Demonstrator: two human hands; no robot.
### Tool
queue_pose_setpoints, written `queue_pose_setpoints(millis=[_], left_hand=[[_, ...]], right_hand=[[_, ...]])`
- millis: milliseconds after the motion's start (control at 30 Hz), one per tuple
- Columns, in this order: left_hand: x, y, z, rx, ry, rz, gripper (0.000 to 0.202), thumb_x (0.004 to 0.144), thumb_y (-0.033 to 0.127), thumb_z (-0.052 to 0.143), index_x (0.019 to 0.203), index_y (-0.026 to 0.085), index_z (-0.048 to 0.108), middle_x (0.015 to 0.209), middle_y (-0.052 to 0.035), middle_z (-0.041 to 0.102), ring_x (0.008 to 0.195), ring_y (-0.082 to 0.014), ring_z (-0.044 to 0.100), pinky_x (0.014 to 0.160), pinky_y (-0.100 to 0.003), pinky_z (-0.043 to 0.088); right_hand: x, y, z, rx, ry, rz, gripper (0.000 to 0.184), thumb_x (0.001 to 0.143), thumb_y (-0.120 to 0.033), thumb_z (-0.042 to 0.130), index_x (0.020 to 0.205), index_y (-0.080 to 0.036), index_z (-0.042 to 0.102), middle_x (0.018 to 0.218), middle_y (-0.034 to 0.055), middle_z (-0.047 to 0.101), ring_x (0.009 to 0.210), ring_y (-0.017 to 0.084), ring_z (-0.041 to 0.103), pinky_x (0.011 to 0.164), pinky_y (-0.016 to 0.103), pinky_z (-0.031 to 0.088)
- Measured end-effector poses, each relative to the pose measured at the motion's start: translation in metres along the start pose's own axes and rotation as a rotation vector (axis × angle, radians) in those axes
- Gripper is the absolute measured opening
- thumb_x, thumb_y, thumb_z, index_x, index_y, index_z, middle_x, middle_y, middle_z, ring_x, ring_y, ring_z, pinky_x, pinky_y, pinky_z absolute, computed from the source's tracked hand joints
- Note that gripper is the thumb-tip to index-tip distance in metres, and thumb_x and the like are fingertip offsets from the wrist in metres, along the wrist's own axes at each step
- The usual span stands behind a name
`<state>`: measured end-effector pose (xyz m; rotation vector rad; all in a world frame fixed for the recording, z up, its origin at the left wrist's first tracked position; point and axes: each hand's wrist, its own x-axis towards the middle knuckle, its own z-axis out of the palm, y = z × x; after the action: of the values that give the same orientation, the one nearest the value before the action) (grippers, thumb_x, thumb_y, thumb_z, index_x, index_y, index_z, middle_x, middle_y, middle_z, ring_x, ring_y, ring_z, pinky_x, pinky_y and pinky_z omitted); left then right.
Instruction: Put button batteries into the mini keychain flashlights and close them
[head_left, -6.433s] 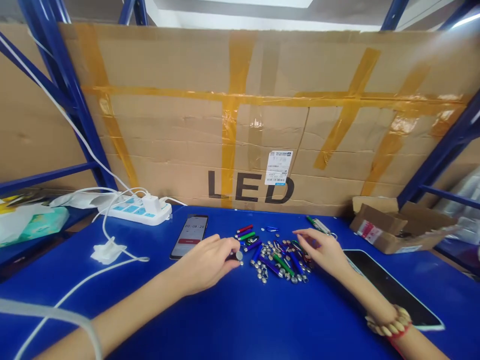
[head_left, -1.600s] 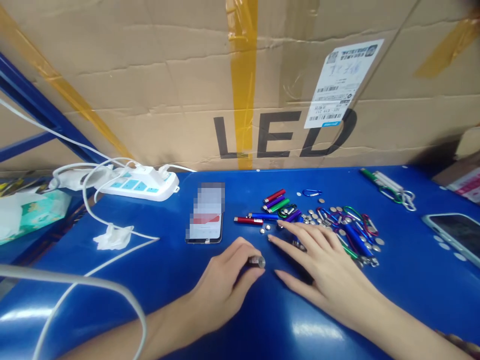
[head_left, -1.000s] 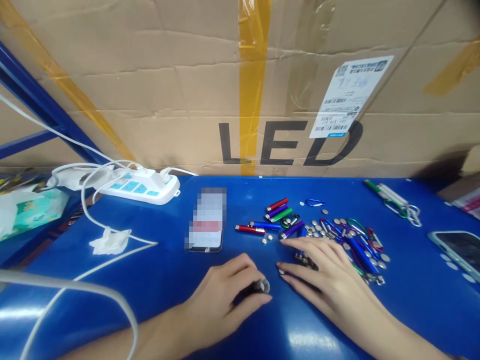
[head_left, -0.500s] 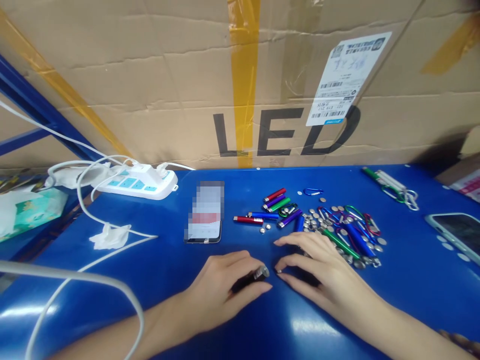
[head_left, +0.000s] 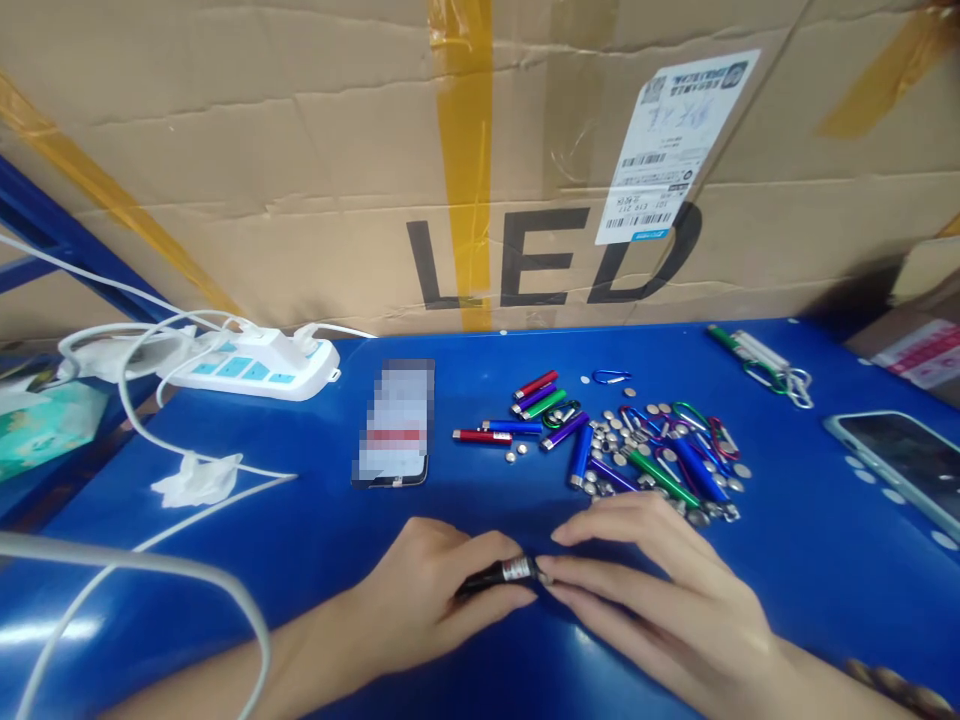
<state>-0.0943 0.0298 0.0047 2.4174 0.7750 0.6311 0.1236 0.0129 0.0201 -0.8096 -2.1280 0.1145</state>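
A glossy blue surface (head_left: 322,440) runs back to cardboard (head_left: 315,150) printed LED. Between the hands, a black tube (head_left: 516,569) sits gripped in the left hand (head_left: 442,575); the right hand (head_left: 660,570) meets its end, fingertips drawn close, their hold unclear.

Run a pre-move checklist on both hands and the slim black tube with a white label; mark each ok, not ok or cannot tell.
1. Left hand holding the slim black tube with a white label: ok, between thumb and fingers.
2. Right hand at the tube's right end: ok, fingertips meet it.
3. Tube's right end visible: not ok, fingertips cover it.
4. Small part pinched in the right fingertips: cannot tell, mostly hidden.
5. Short red metal cylinder clear of the left hand: ok, beyond it.
6. Thick white cable touching the left forearm: cannot tell, they overlap in view.
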Motion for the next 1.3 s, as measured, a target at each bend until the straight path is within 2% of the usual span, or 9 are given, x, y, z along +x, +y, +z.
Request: queue_pose_setpoints(millis=[233,400,567,667,1100,1300], left_hand=[[0.001,0.003,0.0,0.016,-0.061,0.051,0.031,0.097,0.039,0.03,0.091,0.016,0.051,0.06,0.0006,0.06,0.046,-0.0093,0.055,0.047,-0.019,0.035],[0.001,0.004,0.0,0.031,-0.051,0.066,0.035,0.098,0.04,0.026,0.09,0.016,0.05,0.058,0.001,0.058,0.045,-0.0098,0.053,0.047,-0.019,0.035],[0.001,0.005,0.0,0.038,-0.032,0.073,0.033,0.098,0.04,0.027,0.091,0.016,0.049,0.06,0.0007,0.059,0.046,-0.0102,0.054,0.047,-0.019,0.037],[0.001,0.006,-0.001,0.044,-0.024,0.079,0.032,0.097,0.039,0.028,0.09,0.016,0.048,0.059,0.0011,0.058,0.046,-0.0101,0.054,0.047,-0.018,0.037],[0.0,0.002,0.0,0.041,-0.029,0.088,0.031,0.098,0.04,0.027,0.092,0.016,0.046,0.06,0.0018,0.059,0.045,-0.0087,0.054,0.047,-0.018,0.035],[0.001,0.003,-0.001,0.079,-0.035,0.115,0.033,0.097,0.04,0.028,0.088,0.017,0.049,0.054,0.0029,0.056,0.044,-0.0095,0.053,0.046,-0.018,0.035]], right_hand=[[0.0,-0.004,0.002,0.059,0.02,-0.018,0.015,0.084,-0.014,0.058,0.092,-0.02,0.069,0.086,0.0043,0.068,0.081,0.013,0.061,0.068,0.025,0.052],[0.0,-0.008,0.004,0.098,0.021,-0.01,0.013,0.083,-0.011,0.059,0.09,-0.018,0.068,0.087,0.0049,0.067,0.082,0.013,0.061,0.07,0.023,0.052],[0.004,-0.012,0.002,0.093,0.041,0.021,0.009,0.082,-0.014,0.061,0.078,-0.019,0.068,0.08,0.0032,0.066,0.073,0.011,0.06,0.065,0.021,0.051],[0.004,-0.012,0.002,0.127,0.045,0.014,0.007,0.082,-0.013,0.062,0.078,-0.018,0.066,0.081,0.0034,0.065,0.074,0.011,0.06,0.066,0.022,0.051],[-0.003,-0.004,0.003,0.185,-0.066,-0.016,0.01,0.082,-0.01,0.061,0.088,-0.016,0.065,0.085,0.0032,0.063,0.078,0.011,0.057,0.069,0.022,0.049],[-0.003,0.001,0.005,0.226,-0.153,0.003,0.014,0.082,-0.013,0.06,0.095,-0.018,0.065,0.094,0.0056,0.061,0.086,0.012,0.057,0.072,0.022,0.049]])
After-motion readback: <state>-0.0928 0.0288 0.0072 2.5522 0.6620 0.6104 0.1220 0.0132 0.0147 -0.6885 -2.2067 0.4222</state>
